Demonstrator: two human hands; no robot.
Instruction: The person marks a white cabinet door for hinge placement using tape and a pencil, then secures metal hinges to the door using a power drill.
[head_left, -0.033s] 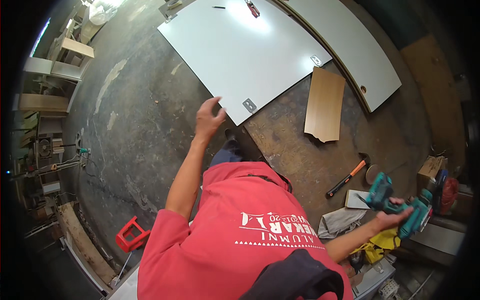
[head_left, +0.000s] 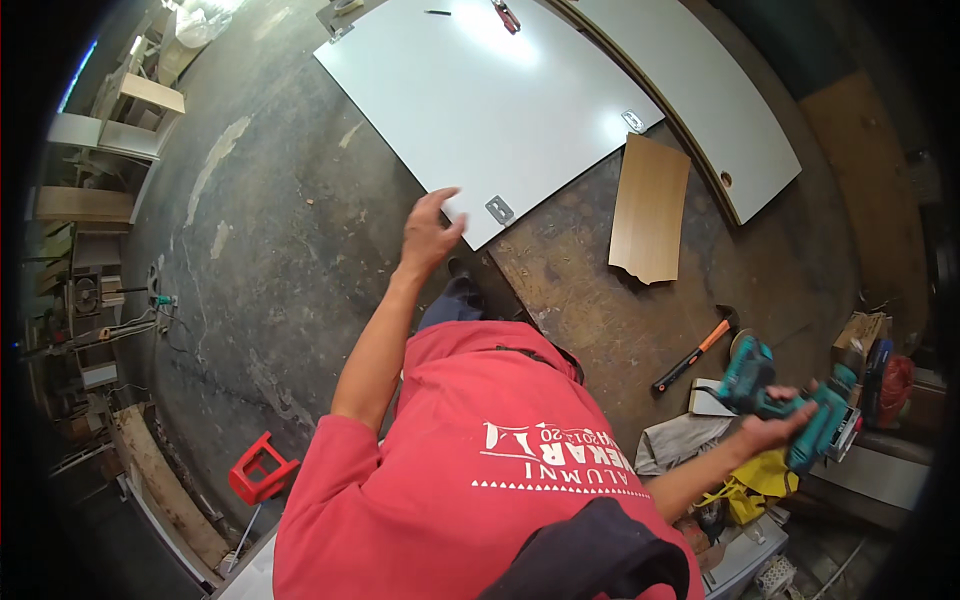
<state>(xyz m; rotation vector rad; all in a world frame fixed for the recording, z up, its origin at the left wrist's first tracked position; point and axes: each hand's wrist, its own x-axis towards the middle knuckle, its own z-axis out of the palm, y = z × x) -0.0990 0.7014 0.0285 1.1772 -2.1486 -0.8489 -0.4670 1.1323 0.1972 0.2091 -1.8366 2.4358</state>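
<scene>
My left hand (head_left: 430,235) is raised near the close corner of a large white panel (head_left: 480,110), thumb and fingers apart, holding nothing. Beside it on the panel is a grey metal plate (head_left: 499,209) with a cut-out. A similar plate (head_left: 633,122) is at the right corner. Off to the right, my right hand (head_left: 772,430) grips a teal cordless drill (head_left: 826,425) by its handle, its battery end pointing left. Red-handled pliers (head_left: 507,16) and a thin black stick-like item (head_left: 438,13) lie at the panel's far side.
A second white panel (head_left: 700,80) lies to the right of the first. Before it is a broken-edged wooden board (head_left: 650,210). A hammer (head_left: 695,355) with orange-black handle lies on the floor. A red plastic stool (head_left: 262,468) is at lower left; shelving lines the left side.
My left hand has shifted slightly right, toward the metal plate. My right hand has moved a little left and up with the drill, which has tilted more upright.
</scene>
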